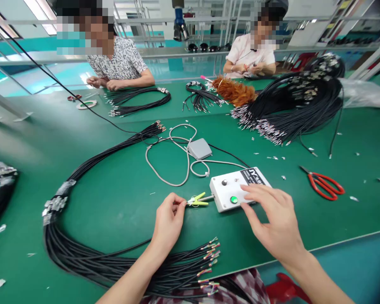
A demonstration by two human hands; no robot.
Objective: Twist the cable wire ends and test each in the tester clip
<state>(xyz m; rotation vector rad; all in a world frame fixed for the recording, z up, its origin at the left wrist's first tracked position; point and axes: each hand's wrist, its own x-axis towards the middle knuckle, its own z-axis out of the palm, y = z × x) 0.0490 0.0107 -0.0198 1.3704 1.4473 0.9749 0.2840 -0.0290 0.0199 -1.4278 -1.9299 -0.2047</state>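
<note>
My left hand (171, 215) pinches the end of a black cable (142, 243). That end meets yellow-green prongs (199, 200) on a metal shaft, which sticks out of the side of a white control box (220, 194). Thin white strands show among the prongs. The box has a black knob, a small switch and a lit green button (234, 199). Over the box's right part is my right hand (270, 213), thumb and fingers apart and holding nothing; whether its fingertips touch the box I cannot tell. The pinched cable runs back to a curved bundle of black cables (82, 249) with bared coloured wire ends.
Red-handled pliers (326, 185) lie to the right. A grey pedal (199, 148) with a looped grey cord lies behind the box. Farther back are a large cable heap (291, 105) and an orange-brown duster (234, 90). Two people sit across the table; white scraps are scattered about.
</note>
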